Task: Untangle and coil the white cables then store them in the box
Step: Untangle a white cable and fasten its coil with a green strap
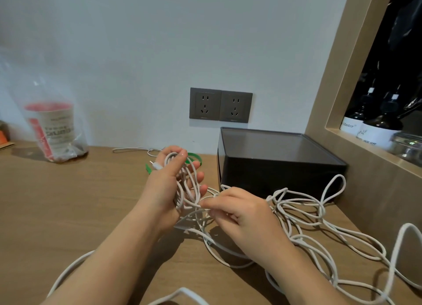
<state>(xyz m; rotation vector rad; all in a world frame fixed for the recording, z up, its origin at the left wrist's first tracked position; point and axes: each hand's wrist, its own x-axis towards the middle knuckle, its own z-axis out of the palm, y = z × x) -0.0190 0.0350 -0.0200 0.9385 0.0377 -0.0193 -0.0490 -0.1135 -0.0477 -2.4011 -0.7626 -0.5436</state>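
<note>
My left hand point(167, 186) is raised over the wooden desk point(68, 213) and holds several loops of white cable point(186, 190) wound around its palm, with a plug end sticking out by the thumb. Just to its right, my right hand point(237, 215) pinches a strand of the same cable. A loose tangle of white cables point(303, 215) sprawls across the desk to the right and toward the front edge. The black box point(274, 167) stands behind the tangle, its top covered by a dark lid.
A clear bag with a red-lidded paper cup point(52, 129) stands at the back left. Another thin white cable point(134, 149) and a green strap point(194, 157) lie near the wall. Twin grey sockets point(220, 105) sit above. A wooden niche with bottles point(374, 126) bounds the right.
</note>
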